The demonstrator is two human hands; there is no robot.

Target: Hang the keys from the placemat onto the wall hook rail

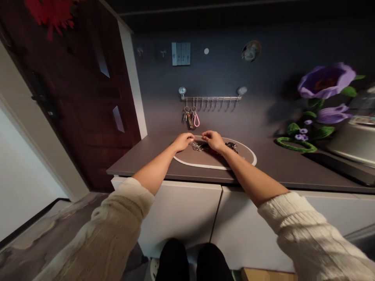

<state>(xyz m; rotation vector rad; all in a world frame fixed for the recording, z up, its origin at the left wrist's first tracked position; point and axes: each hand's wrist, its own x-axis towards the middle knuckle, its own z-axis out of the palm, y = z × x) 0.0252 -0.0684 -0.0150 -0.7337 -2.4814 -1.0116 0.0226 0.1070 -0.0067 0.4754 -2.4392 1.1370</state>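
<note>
One oval mat (pixel 199 157), counter (pixel 275 168), dark wall (pixel 159 84).

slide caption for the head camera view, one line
Left hand and right hand over an oval mat with small items, below a hook rail holding keys.

Home entryway, dark door (pixel 76 93), key rack (pixel 212 98)

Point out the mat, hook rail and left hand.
Mat (pixel 201 159): head view, bare surface near its front edge.
Hook rail (pixel 212 98): head view, middle of the bar.
Left hand (pixel 183 141): head view, back of the hand.
</note>
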